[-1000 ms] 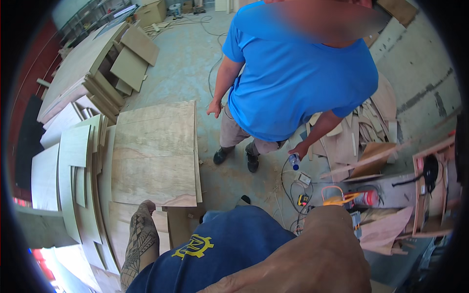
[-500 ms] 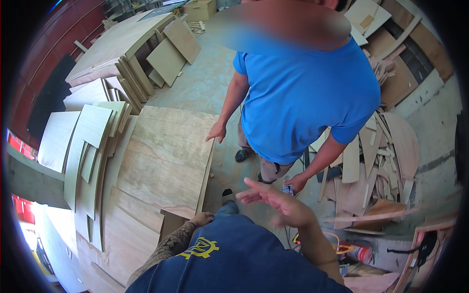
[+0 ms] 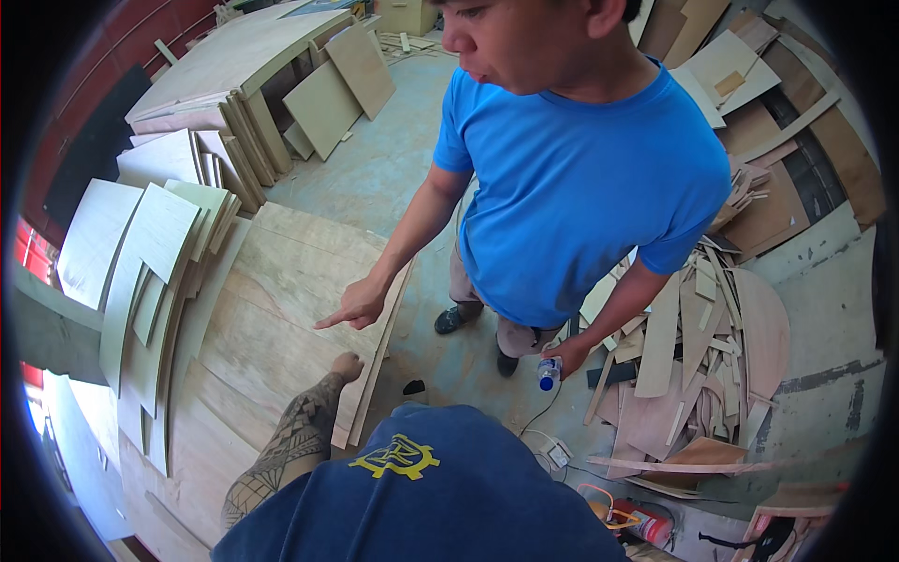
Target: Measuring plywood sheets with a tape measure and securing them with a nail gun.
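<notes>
My left hand (image 3: 348,366) is over the broad plywood sheet (image 3: 281,281), near its right edge. Its fingers look curled closed, and nothing shows in them. My right hand is out of the picture. Across the sheet stands a person in a blue shirt (image 3: 581,187). That person's pointing hand (image 3: 356,304) hangs above the plywood, index finger stretched toward it, just beyond my left hand. The person's other hand (image 3: 569,354) grips a small clear plastic bottle (image 3: 550,373) with a blue cap, tilted downward.
Stacked plywood offcuts (image 3: 154,272) lean on the left. Behind them is a large stack of boards (image 3: 243,61). Scrap wood (image 3: 693,347) is heaped on the right. Close to me on the right lie a white power socket (image 3: 559,454), its cord, and a red cylinder (image 3: 646,525).
My left hand has moved forward from beside my body onto the plywood. My raised right hand has left the picture. The other person's pointing hand has come lower and nearer.
</notes>
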